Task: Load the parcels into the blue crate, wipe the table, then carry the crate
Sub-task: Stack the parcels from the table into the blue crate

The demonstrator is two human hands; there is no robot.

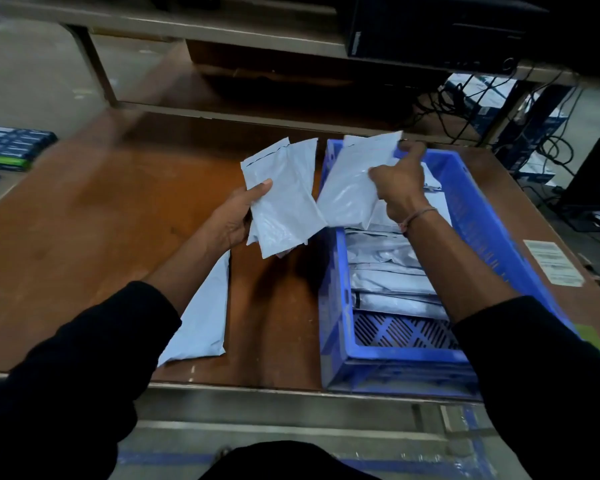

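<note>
The blue crate [338,327] stands on the right of the brown table [101,220] and holds several grey parcels [385,271] lying flat. My right hand [400,187] grips one grey parcel [350,181] above the crate's far end. My left hand [238,218] holds a small stack of grey parcels [281,199] in the air just left of the crate. Another grey parcel [205,313] lies flat on the table under my left forearm.
A low shelf frame [222,112] runs along the table's far edge. Black cables [454,105] and a dark box [430,26] sit at the back right. A paper label [551,261] is stuck on the table right of the crate. Stacked boxes [7,147] lie on the floor at left.
</note>
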